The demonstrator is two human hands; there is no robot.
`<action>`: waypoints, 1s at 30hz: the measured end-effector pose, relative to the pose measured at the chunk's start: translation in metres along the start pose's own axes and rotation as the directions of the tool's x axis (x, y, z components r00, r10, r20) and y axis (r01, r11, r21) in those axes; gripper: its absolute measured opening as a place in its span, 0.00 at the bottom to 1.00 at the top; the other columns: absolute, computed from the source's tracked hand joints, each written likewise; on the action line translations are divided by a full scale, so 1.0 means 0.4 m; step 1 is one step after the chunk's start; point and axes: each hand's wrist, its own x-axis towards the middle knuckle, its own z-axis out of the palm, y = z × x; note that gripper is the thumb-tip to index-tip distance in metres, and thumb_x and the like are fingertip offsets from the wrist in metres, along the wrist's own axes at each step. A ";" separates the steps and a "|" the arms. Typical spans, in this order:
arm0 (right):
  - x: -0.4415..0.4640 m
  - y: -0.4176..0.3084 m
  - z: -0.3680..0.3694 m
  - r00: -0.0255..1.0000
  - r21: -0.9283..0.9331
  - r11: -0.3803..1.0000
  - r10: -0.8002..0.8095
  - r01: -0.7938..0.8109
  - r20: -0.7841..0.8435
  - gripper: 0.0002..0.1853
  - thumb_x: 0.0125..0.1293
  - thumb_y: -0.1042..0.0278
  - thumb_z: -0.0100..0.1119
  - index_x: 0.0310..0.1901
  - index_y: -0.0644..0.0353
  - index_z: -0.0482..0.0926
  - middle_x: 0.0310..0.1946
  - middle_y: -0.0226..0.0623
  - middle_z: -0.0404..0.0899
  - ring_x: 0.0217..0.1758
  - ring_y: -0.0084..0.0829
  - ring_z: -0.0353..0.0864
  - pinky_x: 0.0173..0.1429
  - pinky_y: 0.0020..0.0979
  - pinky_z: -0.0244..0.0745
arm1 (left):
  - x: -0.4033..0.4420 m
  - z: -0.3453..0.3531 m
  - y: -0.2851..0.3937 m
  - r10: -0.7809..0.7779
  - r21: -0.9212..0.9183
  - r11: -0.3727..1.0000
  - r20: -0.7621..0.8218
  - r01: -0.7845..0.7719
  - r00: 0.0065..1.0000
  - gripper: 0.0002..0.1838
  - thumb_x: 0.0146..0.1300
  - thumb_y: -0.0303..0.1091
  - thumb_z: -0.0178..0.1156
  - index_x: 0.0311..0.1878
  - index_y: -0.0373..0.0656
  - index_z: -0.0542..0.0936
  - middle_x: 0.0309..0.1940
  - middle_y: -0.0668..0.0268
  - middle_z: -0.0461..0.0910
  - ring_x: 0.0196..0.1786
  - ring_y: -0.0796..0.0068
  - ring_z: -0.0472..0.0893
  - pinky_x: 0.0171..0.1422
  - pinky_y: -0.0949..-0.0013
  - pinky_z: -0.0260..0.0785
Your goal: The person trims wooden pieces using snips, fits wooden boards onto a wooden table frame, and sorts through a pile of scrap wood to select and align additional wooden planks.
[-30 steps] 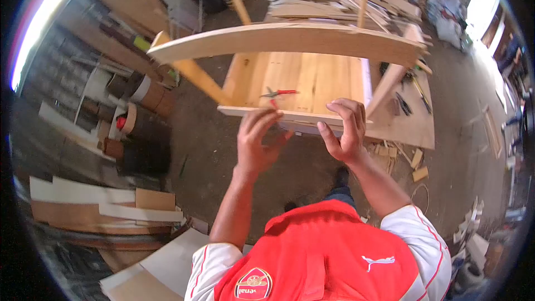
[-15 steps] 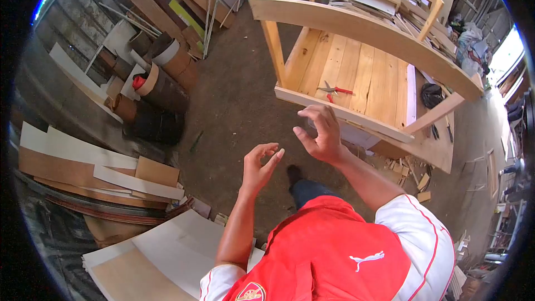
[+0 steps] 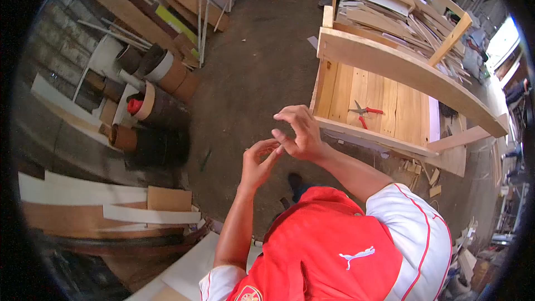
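In the middle of the view my left hand (image 3: 258, 163) is raised, palm side turned right, with its fingers curved and thumb a little apart. Just to the right and slightly higher, my right hand (image 3: 302, 135) is half curled, thumb and fingers apart. Nothing shows in either one. The hands nearly meet at the right thumb; I cannot tell if they touch. Beyond my right hand stands a wooden frame (image 3: 404, 64) with a curved top rail and a plank base (image 3: 397, 92). Red-handled snips (image 3: 372, 111) lie spread on those planks.
Wood offcuts (image 3: 384, 3) are heaped behind the frame. To the left stand rolls of sheet material (image 3: 170, 69), a dark drum (image 3: 159, 139) and leaning boards (image 3: 150, 0). Flat panels (image 3: 83, 189) are stacked at lower left. Small scraps (image 3: 434, 178) litter the floor at right.
The view has swung left, so the wooden frame and snips sit further right and lower. My right hand has come left, closer to my left hand.
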 end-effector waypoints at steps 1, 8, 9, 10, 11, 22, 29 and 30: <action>0.021 0.009 0.026 1.000 -0.012 1.000 -0.006 0.006 0.002 0.17 0.62 0.64 0.70 0.51 0.57 0.78 0.46 0.41 0.79 0.48 0.43 0.81 0.53 0.42 0.77 | 0.025 -0.032 -0.016 -0.036 -0.028 0.999 0.011 0.036 0.999 0.16 0.67 0.33 0.70 0.55 0.34 0.84 0.46 0.62 0.87 0.49 0.76 0.84 0.57 0.69 0.75; 0.100 0.088 0.171 0.994 -0.134 0.986 0.105 -0.101 0.026 0.17 0.63 0.63 0.70 0.50 0.57 0.79 0.45 0.41 0.79 0.48 0.45 0.80 0.53 0.42 0.77 | 0.197 -0.207 -0.149 -0.240 -0.189 0.949 0.080 0.251 0.967 0.18 0.69 0.35 0.69 0.56 0.33 0.83 0.45 0.63 0.86 0.49 0.75 0.83 0.56 0.70 0.74; 0.112 0.102 0.196 0.993 -0.161 0.980 0.117 -0.115 0.006 0.16 0.63 0.63 0.70 0.50 0.57 0.79 0.45 0.41 0.79 0.48 0.45 0.80 0.53 0.42 0.77 | 0.228 -0.230 -0.152 -0.245 -0.208 0.943 0.098 0.260 0.965 0.18 0.69 0.35 0.69 0.55 0.32 0.83 0.45 0.63 0.86 0.49 0.76 0.83 0.56 0.70 0.74; 0.122 0.115 0.220 0.991 -0.188 0.973 0.133 -0.133 -0.013 0.16 0.63 0.63 0.70 0.50 0.57 0.79 0.45 0.41 0.79 0.48 0.45 0.80 0.53 0.42 0.77 | 0.262 -0.254 -0.155 -0.222 -0.193 0.951 0.121 0.242 0.967 0.18 0.69 0.36 0.69 0.55 0.32 0.83 0.44 0.63 0.86 0.48 0.76 0.83 0.55 0.70 0.74; 0.131 0.125 0.245 0.988 -0.215 0.964 0.151 -0.155 -0.033 0.16 0.63 0.63 0.70 0.50 0.57 0.79 0.45 0.41 0.79 0.48 0.45 0.80 0.53 0.42 0.77 | 0.304 -0.279 -0.157 -0.201 -0.177 0.958 0.147 0.226 0.968 0.18 0.70 0.37 0.69 0.54 0.32 0.84 0.44 0.63 0.86 0.47 0.76 0.83 0.55 0.70 0.74; 0.270 0.176 0.438 0.912 -0.421 0.814 0.312 -0.401 -0.267 0.16 0.63 0.65 0.69 0.50 0.58 0.79 0.46 0.42 0.79 0.49 0.46 0.81 0.52 0.43 0.77 | 0.704 -0.471 -0.165 -0.119 -0.021 0.989 0.468 0.146 0.875 0.20 0.69 0.43 0.69 0.52 0.33 0.86 0.40 0.66 0.87 0.44 0.79 0.83 0.50 0.72 0.74; 0.294 0.310 0.450 0.838 -0.483 0.693 0.364 -0.535 -0.407 0.17 0.64 0.64 0.69 0.52 0.58 0.79 0.48 0.42 0.79 0.51 0.47 0.81 0.54 0.44 0.76 | 0.928 -0.382 -0.154 -0.056 -0.026 0.995 0.682 0.100 0.730 0.17 0.71 0.41 0.67 0.51 0.35 0.86 0.40 0.67 0.86 0.43 0.79 0.82 0.50 0.73 0.74; 0.303 0.339 0.443 0.828 -0.490 0.675 0.372 -0.551 -0.419 0.17 0.64 0.64 0.69 0.52 0.58 0.79 0.48 0.42 0.79 0.51 0.47 0.81 0.54 0.44 0.76 | 0.965 -0.351 -0.152 -0.047 -0.024 0.996 0.707 0.091 0.705 0.17 0.71 0.40 0.67 0.51 0.35 0.86 0.40 0.67 0.86 0.43 0.79 0.82 0.51 0.72 0.74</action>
